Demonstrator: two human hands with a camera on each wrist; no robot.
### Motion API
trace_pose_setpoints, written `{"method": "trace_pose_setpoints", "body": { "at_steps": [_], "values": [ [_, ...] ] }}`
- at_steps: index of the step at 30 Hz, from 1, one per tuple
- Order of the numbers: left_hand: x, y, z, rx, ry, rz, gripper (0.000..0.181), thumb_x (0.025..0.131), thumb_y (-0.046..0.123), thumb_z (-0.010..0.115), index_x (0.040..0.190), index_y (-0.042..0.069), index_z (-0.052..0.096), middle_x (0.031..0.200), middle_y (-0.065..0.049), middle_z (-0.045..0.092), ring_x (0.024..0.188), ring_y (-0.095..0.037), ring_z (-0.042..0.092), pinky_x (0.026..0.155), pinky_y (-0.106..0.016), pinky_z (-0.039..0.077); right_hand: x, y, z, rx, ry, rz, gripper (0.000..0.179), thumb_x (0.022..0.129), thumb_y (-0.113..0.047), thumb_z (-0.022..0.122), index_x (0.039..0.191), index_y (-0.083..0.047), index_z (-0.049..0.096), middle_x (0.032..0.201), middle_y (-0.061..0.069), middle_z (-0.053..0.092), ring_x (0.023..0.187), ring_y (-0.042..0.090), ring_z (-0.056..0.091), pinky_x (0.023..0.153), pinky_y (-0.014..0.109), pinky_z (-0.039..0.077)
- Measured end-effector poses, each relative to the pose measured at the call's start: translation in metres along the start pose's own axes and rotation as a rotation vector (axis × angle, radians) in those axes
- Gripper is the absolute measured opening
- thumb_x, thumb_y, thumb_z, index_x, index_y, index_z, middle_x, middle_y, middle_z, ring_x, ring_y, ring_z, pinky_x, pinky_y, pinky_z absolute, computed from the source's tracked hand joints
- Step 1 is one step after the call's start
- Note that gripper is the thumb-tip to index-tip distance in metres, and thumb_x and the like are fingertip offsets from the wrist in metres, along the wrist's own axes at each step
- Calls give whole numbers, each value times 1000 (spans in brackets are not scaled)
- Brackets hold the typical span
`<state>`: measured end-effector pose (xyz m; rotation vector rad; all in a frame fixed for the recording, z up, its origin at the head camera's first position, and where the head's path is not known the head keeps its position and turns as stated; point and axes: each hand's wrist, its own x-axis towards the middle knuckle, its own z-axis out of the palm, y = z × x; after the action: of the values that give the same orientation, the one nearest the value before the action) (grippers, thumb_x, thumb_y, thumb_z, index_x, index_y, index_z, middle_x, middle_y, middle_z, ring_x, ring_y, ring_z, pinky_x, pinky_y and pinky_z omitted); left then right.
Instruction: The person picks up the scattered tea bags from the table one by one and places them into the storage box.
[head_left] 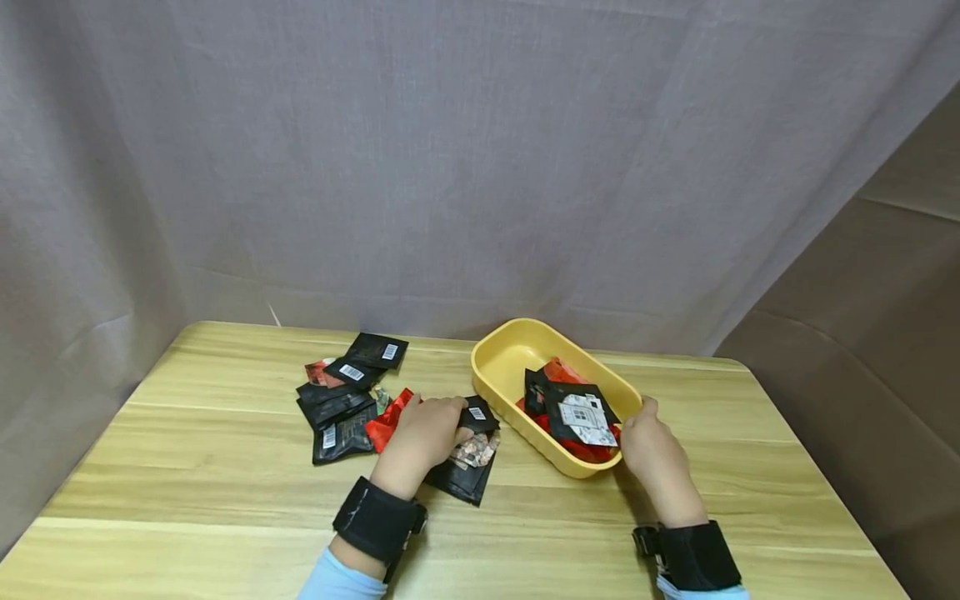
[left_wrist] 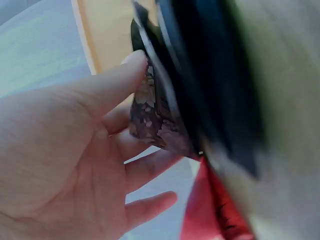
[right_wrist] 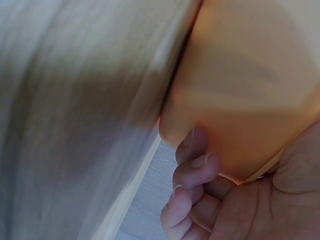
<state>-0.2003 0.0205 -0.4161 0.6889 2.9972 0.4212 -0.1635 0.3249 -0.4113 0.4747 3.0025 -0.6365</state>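
Note:
My left hand (head_left: 425, 427) reaches into the right-hand group of sachets on the table. In the left wrist view its thumb and fingers pinch a small sachet (left_wrist: 145, 122) with a dark floral print. Black sachets (head_left: 459, 481) lie right beside that hand, and a crumpled red sachet (head_left: 382, 423) touches its other side. My right hand (head_left: 656, 446) grips the near right end of a yellow plastic basket (head_left: 491, 379), its fingers curled against the outer wall (right_wrist: 225, 142). Inside the basket are several red and black sachets, with a black-and-white one (head_left: 585, 417) on top.
To the left, a loose pile of black sachets (head_left: 345, 433) overlaps on the wooden table (head_left: 225, 500), some showing white barcode labels. A grey cloth (head_left: 450, 167) hangs behind the table's far edge, and cloth also hangs at both sides.

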Motion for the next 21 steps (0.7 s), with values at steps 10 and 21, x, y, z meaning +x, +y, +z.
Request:
{"method": "trace_pose_setpoints", "body": {
  "at_steps": [10,21],
  "values": [
    [-9,1,-18,91,89,32,15,92,5,64,105,9,68,99,-8,72,91,-27,68,79,-42,49,1,0,1,-10,-8,-6,52,102,-14,24,142,18,14,106,43,58,87,49,64,66,56,49],
    [-22,24,-40,191,299,125,21,87,5,69,107,10,70,100,-3,72,91,-22,68,83,-40,50,1,0,0,-1,-8,-10,52,102,-14,24,141,18,15,105,43,58,85,47,64,65,55,49]
  ]
}}
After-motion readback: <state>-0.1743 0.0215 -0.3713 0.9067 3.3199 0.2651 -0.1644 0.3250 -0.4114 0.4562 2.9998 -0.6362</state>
